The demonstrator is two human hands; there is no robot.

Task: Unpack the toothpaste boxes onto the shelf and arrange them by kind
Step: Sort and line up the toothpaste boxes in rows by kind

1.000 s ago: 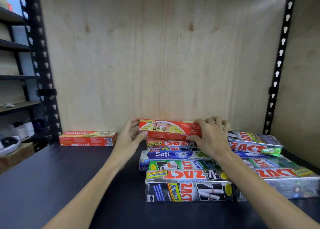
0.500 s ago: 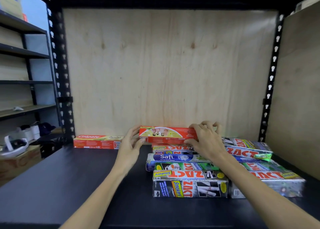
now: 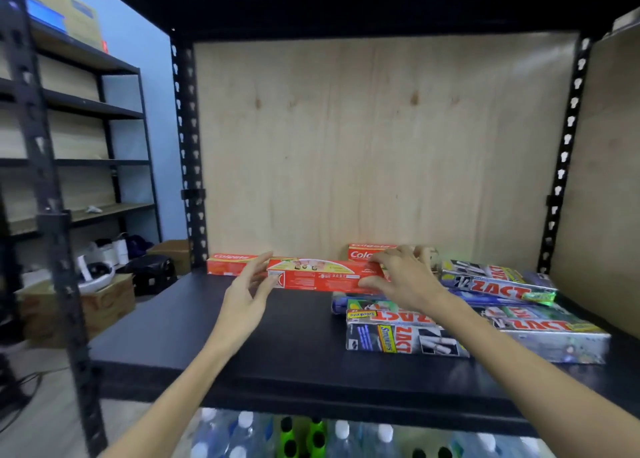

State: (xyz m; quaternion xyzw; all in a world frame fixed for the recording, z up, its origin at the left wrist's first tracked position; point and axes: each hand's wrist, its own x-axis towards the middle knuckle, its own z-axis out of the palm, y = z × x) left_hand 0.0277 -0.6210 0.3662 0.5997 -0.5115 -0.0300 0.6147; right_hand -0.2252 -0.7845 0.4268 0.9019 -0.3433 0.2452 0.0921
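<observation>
Red and long, the box (image 3: 325, 279) sits between two hands in the head view, held up just above the dark shelf (image 3: 242, 346). The left hand (image 3: 247, 289) is spread open with its fingers pressed flat on the box's left end. The right hand (image 3: 403, 279) curls around the right end and grips it.

Another red box (image 3: 230, 265) lies at the back by the wood wall, just left of the held one. A third red box (image 3: 369, 252) peeks out behind the right hand. The silver Zact boxes (image 3: 408, 333) are piled on the right.

The left hand only pushes; it does not wrap around. If it slips, that end could drop and knock the back box crooked. The right arm reaches over the pile, so a low wrist could bump the top boxes and slide them off.
</observation>
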